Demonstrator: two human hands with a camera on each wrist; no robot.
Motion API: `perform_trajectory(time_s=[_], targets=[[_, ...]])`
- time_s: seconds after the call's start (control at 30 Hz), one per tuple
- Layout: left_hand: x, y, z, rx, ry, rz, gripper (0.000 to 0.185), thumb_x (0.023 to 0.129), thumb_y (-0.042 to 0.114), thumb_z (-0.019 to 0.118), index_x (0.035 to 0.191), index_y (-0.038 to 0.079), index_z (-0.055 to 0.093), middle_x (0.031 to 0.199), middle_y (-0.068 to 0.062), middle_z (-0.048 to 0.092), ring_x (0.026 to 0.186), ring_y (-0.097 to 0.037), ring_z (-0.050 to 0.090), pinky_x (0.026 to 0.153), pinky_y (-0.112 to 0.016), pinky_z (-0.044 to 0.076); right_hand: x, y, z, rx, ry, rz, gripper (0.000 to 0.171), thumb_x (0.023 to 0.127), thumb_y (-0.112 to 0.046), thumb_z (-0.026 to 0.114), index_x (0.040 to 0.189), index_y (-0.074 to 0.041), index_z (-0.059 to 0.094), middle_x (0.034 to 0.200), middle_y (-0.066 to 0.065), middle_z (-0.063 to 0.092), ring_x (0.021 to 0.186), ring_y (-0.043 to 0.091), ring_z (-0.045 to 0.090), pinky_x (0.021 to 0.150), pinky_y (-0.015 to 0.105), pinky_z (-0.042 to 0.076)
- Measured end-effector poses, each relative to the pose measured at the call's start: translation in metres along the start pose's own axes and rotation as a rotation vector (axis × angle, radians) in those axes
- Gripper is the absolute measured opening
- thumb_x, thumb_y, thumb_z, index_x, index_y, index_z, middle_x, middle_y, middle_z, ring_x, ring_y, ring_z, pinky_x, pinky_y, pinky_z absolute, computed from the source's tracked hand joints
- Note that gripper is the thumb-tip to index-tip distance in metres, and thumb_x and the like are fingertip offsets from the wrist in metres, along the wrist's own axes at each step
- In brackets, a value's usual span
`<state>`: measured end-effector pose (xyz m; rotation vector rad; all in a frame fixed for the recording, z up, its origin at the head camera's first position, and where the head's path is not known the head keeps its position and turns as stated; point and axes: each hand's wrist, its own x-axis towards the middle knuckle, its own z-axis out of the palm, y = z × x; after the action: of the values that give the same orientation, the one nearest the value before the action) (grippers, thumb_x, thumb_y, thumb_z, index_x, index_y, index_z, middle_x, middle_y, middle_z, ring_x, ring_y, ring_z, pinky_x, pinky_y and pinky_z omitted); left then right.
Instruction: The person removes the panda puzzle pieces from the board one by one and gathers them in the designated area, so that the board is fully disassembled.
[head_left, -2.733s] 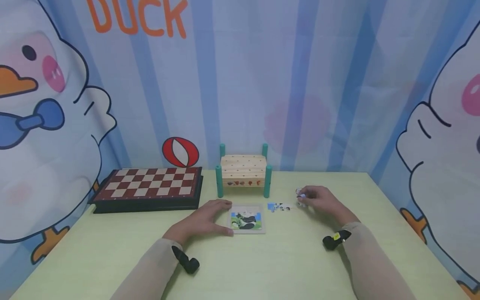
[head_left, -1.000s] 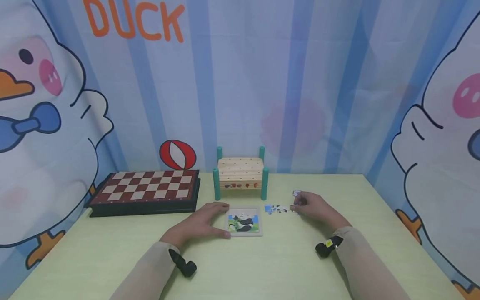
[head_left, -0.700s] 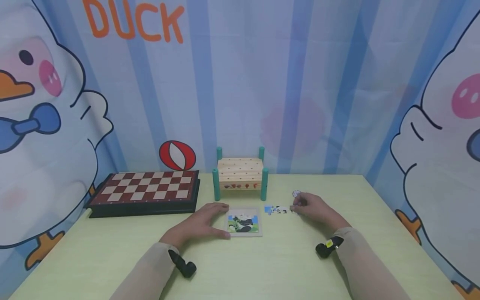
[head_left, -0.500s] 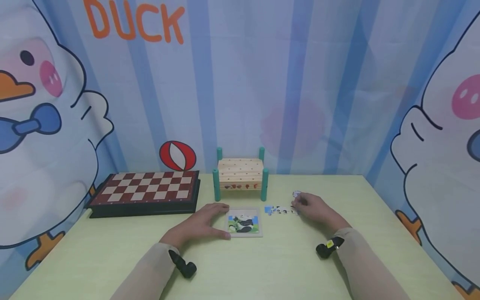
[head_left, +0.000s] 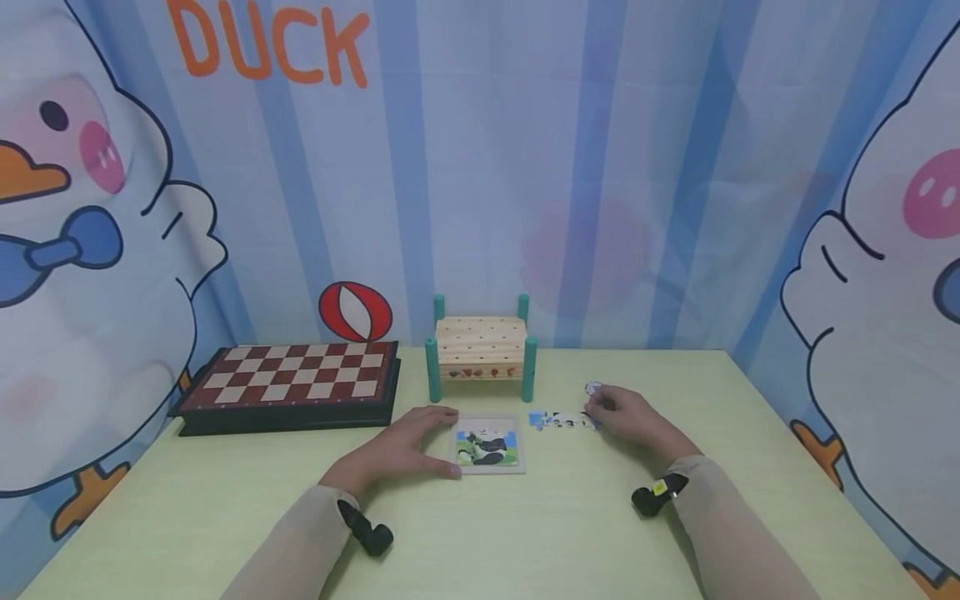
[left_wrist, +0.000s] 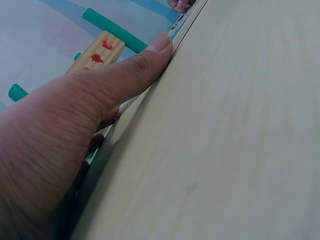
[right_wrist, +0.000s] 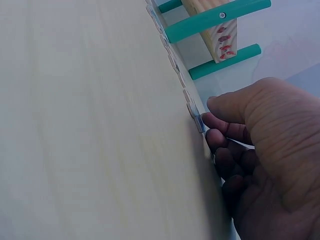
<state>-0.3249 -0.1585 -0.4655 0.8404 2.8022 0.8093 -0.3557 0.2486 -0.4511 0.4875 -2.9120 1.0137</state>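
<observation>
A small framed panda puzzle (head_left: 487, 448) lies flat on the table. My left hand (head_left: 401, 446) rests at its left side, thumb at the near corner and fingertips at the far corner, fingers spread. To its right is a row of joined puzzle pieces (head_left: 562, 419) with blue, white and black print. At the row's right end is my right hand (head_left: 630, 417), fingers loosely curled. In the right wrist view the index fingertip touches the end puzzle piece (right_wrist: 200, 123), with the thumb raised just above it. Another loose puzzle piece (head_left: 592, 387) lies beyond the right fingertips, partly covered.
A toy wooden bed (head_left: 482, 346) with green posts stands behind the framed puzzle. At the back left lies a thick chessboard (head_left: 292, 375) with a black base. A striped curtain (head_left: 487, 167) with duck prints hangs behind the pale table (head_left: 525, 533).
The right hand has brought a puzzle piece down and leftward to the row's end, and its thumb has drawn back off it. The left hand stays at the framed puzzle; the head view has shifted slightly.
</observation>
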Motion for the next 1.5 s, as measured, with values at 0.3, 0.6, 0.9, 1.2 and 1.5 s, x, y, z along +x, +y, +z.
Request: perform_trajectory(time_s=[0.3,0.6,0.9,1.2,1.5], targets=[[-0.0007,0.0004,-0.0011,-0.002,-0.003,-0.001,0.098,0.073,0.073,0.074,0.152,0.022,0.045,0.157,0.006,0.039,0.150,-0.022,0.025,0.120,-0.053,0.026,0.0005,0.0002,-0.0004,0.009,0.004,0.004,0.018,0.102,-0.025,0.060,0.096,-0.009,0.066,0.095,0.005,0.062,0.094,0.024,0.057,0.088,0.046,0.047],[-0.0020,0.0029,0.0002,-0.012,0.003,-0.018,0.097,0.074,0.071,0.076,0.151,0.021,0.046,0.157,0.003,0.040,0.150,-0.024,0.026,0.119,-0.054,0.026,0.0007,0.0020,0.0014,0.008,-0.003,0.025,0.018,0.102,-0.025,0.060,0.099,-0.009,0.066,0.097,0.007,0.063,0.093,0.025,0.056,0.086,0.046,0.047],[-0.0014,0.0033,-0.0004,-0.005,0.000,-0.029,0.097,0.073,0.071,0.076,0.151,0.022,0.045,0.157,0.003,0.040,0.149,-0.024,0.027,0.119,-0.053,0.028,0.0018,0.0036,0.0016,-0.006,0.002,0.024,0.017,0.102,-0.025,0.059,0.096,-0.010,0.065,0.094,0.005,0.061,0.090,0.024,0.054,0.083,0.043,0.045],[-0.0001,-0.0001,0.0005,0.005,0.002,-0.025,0.099,0.072,0.075,0.074,0.152,0.024,0.045,0.157,0.004,0.039,0.149,-0.023,0.026,0.119,-0.053,0.028,0.0012,0.0018,0.0011,-0.009,0.000,0.033,0.017,0.102,-0.025,0.059,0.097,-0.010,0.065,0.097,0.006,0.062,0.093,0.025,0.055,0.085,0.045,0.045],[0.0003,-0.0016,0.0011,-0.002,0.006,-0.011,0.099,0.071,0.076,0.074,0.151,0.025,0.046,0.157,0.005,0.040,0.149,-0.022,0.026,0.119,-0.053,0.027,0.0010,0.0008,0.0006,-0.006,0.006,0.030,0.017,0.102,-0.025,0.060,0.096,-0.010,0.066,0.097,0.006,0.062,0.093,0.025,0.055,0.085,0.044,0.046]])
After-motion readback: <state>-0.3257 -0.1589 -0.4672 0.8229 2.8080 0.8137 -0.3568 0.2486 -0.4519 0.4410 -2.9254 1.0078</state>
